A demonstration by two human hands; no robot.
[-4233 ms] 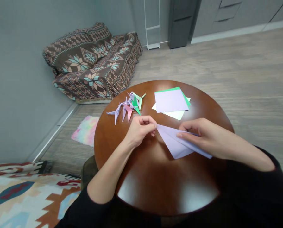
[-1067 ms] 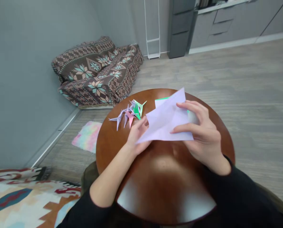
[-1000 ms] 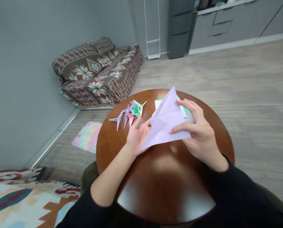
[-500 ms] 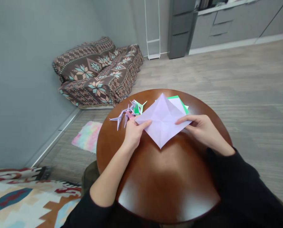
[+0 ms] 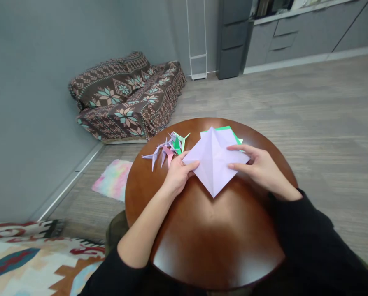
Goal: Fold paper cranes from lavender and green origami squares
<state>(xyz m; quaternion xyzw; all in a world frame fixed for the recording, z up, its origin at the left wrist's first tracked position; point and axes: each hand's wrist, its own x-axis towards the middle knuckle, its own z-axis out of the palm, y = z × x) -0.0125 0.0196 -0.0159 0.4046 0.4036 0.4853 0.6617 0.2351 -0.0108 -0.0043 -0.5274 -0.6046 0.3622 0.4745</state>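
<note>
A light purple square of origami paper (image 5: 213, 174) with crossing creases is held slightly above the table, one corner pointing toward me. My left hand (image 5: 180, 170) pinches its left corner, thumb on top and fingers underneath. Over the right corner is my right hand (image 5: 250, 160), its index finger and thumb spread apart on the paper's upper face; its other fingers are mostly hidden. Just beyond my left hand lie several folded paper figures: purple ones (image 5: 154, 156), a pink one (image 5: 168, 153) and a green one (image 5: 177, 144).
Behind the held sheet, a stack of green and pale paper (image 5: 233, 133) lies on the round brown table (image 5: 221, 246). A sofa with a patterned cover (image 5: 125, 98) stands at the back left, and a fluffy pastel rug (image 5: 114, 179) is on the floor.
My right hand has shifted its hold: index finger and thumb now lie apart on top of the sheet. The sheet is slightly lower in view, with its middle crease more marked.
</note>
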